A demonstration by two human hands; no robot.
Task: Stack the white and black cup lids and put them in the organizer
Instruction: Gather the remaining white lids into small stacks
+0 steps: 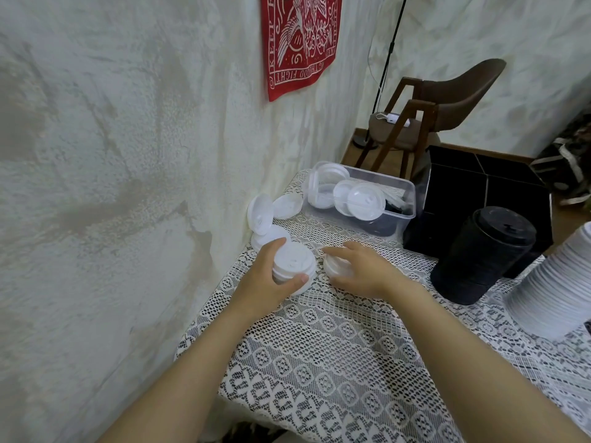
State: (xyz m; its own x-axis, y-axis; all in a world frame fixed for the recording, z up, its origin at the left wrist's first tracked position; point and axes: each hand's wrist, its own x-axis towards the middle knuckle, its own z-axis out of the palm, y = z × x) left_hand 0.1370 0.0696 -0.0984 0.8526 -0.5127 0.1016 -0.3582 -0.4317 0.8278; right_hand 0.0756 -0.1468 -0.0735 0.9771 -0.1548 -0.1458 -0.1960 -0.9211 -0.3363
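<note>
**Q:** What are the hands doing?

**A:** The left hand [271, 278] grips a short stack of white plastic cup lids [292, 265], thumb on the near side and fingers round the far side. The right hand [363, 270] is curled over a single white plastic lid [332, 266] lying on the white lace tablecloth [335, 346], just beside the stack.

**Q:** And the organizer?

**A:** A clear rectangular plastic organizer box [406, 199] sits beyond the hands, holding jumbled white lids and some dark ones.

**Q:** What might go wrong?

**A:** I think the single lid could seat crooked on the stack, so the pile tilts or slips from the grip. The open lace may snag a rim. Two loose white lids [260, 214] lean by the wall near the left hand and could be knocked. A tall column of black plastic lids [483, 254] stands near the right forearm; a wide elbow swing might topple it.
</note>
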